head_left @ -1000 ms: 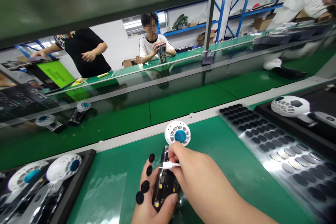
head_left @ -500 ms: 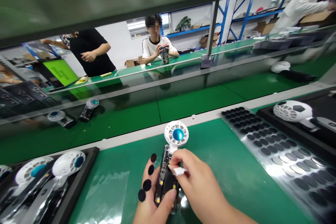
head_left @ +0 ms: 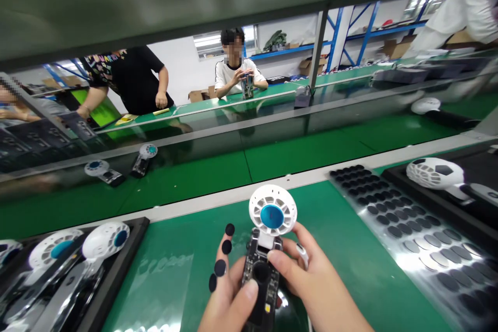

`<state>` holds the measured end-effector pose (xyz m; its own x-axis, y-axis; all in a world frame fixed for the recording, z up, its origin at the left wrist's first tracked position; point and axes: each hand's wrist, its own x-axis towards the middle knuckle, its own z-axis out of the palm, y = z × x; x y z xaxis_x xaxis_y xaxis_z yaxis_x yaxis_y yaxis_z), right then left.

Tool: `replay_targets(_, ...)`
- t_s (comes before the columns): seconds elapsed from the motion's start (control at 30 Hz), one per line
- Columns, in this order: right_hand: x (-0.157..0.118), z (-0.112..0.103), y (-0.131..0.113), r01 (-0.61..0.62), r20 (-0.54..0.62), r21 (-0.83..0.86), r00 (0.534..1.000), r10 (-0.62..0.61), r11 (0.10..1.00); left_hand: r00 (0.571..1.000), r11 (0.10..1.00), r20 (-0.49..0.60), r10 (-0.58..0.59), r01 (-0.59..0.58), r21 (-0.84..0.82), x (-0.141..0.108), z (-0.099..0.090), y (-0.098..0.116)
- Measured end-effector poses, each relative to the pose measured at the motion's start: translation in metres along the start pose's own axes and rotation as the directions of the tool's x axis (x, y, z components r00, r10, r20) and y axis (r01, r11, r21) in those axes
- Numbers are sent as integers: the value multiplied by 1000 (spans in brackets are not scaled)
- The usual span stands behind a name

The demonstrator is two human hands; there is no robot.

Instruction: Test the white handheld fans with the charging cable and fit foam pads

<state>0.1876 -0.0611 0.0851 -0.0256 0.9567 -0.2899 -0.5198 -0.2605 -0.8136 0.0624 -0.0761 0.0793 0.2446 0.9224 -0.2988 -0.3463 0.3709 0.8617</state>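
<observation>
In the middle stands a half-open handheld fan, its circuit board bare. Its round white head has a blue centre and tilts up at the top. My left hand grips the lower body, thumb across the front. Several black round pads stick to its fingers. My right hand closes on the upper body below the head, thumb on the front edge and fingers behind. A small white piece shows between its fingers; its kind is unclear.
On the right lies a sheet of black round pads, beside a dark tray with a football-patterned fan. Another tray on the left holds several fans. More fans lie on the green belt beyond. Across it, people work at a bench.
The fan has turned and risen, its head now facing me more. My right hand has shifted from over the board to the upper right side, its thumb now on the body.
</observation>
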Motion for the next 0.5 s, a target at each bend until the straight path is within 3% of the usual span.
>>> replay_targets(0.07,-4,4,2,-20,11,-7,1000,20,1000,999,999,-22,-35,35,-30,0,0,4)
replay_targets(0.3,-11,8,1,-28,41,-42,999,30,999,1000,999,0,24,-24,27,-1,-2,3)
replay_targets(0.4,-9,-1,0,70,65,-161,996,-60,985,1000,998,28,5,-7,67,-1,-3,10)
replay_targets(0.5,-4,-13,-4,155,78,-292,987,-138,944,997,997,56,60,-62,44,-1,-5,18)
